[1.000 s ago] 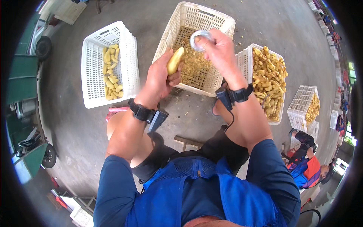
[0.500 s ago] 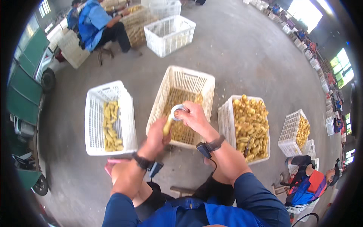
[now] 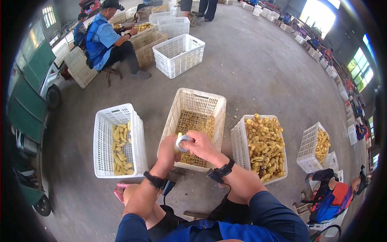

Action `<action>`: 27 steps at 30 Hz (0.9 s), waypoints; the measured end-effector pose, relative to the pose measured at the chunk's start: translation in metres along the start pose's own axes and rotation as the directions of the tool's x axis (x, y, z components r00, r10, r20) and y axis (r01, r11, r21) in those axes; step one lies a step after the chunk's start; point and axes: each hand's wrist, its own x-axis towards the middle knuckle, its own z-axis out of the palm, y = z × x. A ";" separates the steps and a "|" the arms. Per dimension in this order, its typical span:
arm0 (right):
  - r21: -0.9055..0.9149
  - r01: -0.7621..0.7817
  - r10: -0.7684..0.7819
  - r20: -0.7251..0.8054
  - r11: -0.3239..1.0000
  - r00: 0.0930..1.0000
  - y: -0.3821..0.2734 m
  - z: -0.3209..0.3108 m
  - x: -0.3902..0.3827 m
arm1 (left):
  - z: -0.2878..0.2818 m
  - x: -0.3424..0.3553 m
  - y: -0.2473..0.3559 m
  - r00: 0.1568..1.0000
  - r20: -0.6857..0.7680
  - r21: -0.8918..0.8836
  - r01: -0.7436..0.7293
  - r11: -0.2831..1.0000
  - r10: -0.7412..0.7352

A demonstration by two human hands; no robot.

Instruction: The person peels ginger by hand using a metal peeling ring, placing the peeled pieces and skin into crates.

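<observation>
My left hand (image 3: 167,150) is closed round a yellow piece of ginger root (image 3: 179,135), only its upper end showing. My right hand (image 3: 201,145) grips a silver, ring-shaped peeler (image 3: 183,142), which is up against the ginger. Both hands are over the near part of a cream plastic crate (image 3: 219,121) whose floor is littered with yellow-brown peelings (image 3: 197,123). To the left, a white crate (image 3: 139,137) holds pale, smooth ginger pieces (image 3: 120,149). On the right, another white crate (image 3: 238,141) is heaped with brownish, knobbly ginger (image 3: 264,141).
A smaller white crate of ginger (image 3: 308,151) stands farther right, near a seated person (image 3: 332,197). Ahead are a white crate (image 3: 177,60) and a person in a blue vest (image 3: 107,40) sitting by stacked crates. A green vehicle (image 3: 28,105) lines the left side.
My view has tilted up, so the crates sit lower in it. Both hands have shifted slightly left, the peeler still against the ginger.
</observation>
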 end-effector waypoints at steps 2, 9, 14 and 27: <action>-0.104 0.029 -0.039 -0.090 0.994 0.995 -0.001 -0.007 0.004 | -0.001 -0.002 -0.003 1.000 0.013 0.042 0.021 0.999 -0.021; -0.068 0.025 -0.050 -0.394 0.997 0.918 0.012 -0.053 0.020 | 0.003 -0.012 0.004 0.987 0.154 -0.010 0.051 0.999 -0.049; 0.034 -0.012 0.016 -0.108 0.999 0.994 -0.008 -0.019 -0.001 | 0.003 -0.002 0.005 0.994 0.095 -0.041 0.063 0.997 -0.059; -0.060 0.021 -0.023 -0.038 0.998 0.999 -0.003 -0.011 0.001 | 0.007 -0.003 0.003 0.997 0.068 0.028 0.026 0.999 -0.028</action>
